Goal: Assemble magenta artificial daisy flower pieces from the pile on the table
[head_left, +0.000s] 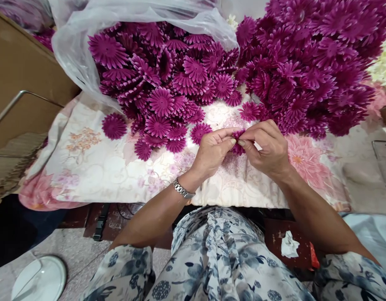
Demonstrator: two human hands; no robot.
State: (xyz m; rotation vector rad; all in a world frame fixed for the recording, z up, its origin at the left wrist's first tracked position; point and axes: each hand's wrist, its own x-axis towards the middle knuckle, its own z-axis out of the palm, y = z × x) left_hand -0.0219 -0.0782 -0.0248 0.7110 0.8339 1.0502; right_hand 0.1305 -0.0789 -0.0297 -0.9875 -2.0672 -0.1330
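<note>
Between my two hands, above the near part of the table, is a small purple artificial flower [238, 147], mostly covered by fingers. My left hand [214, 149] pinches it from the left between thumb and forefinger. From the other side my right hand [265, 145] pinches it too, thumb tip close to the left thumb. Just beyond the left hand lies a loose purple petal piece [200, 133]. A loose heap of flat purple petal pieces [161, 101] spills toward the hands from a clear plastic bag [77, 46].
A large pile of fuller purple flowers [306, 79] stands at the right back. The table has a floral cloth [111, 179]. A cardboard box [20, 62] is at the left, cream flowers [384, 67] at the far right. Crumpled tissue [289, 245] lies below the table edge.
</note>
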